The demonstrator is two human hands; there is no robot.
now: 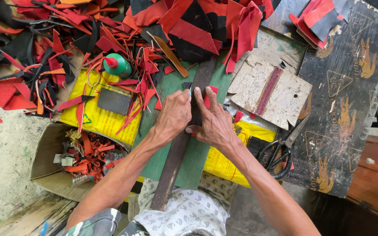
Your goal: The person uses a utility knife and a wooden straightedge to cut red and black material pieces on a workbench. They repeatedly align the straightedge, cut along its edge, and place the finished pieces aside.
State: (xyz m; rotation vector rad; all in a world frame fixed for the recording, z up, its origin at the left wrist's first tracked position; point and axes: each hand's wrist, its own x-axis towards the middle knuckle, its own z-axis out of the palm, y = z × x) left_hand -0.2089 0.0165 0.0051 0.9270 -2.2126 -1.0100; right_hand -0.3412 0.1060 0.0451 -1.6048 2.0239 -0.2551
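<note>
Red scrap [208,97] lies under spread right hand [215,120]; left hand [174,114] seemingly pinches a blade.

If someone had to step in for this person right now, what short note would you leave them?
Left hand: gripping a small blade, tip by the dark piece on the long dark strip.
Right hand: fingers spread, pressing a red piece against the strip.
The strip lies along the green board.
Scissors lie to the right, a green glue bottle up left, red and black offcuts heaped beyond.
Done: many scraps lie cut. Left: this piece, under the hands.
</note>
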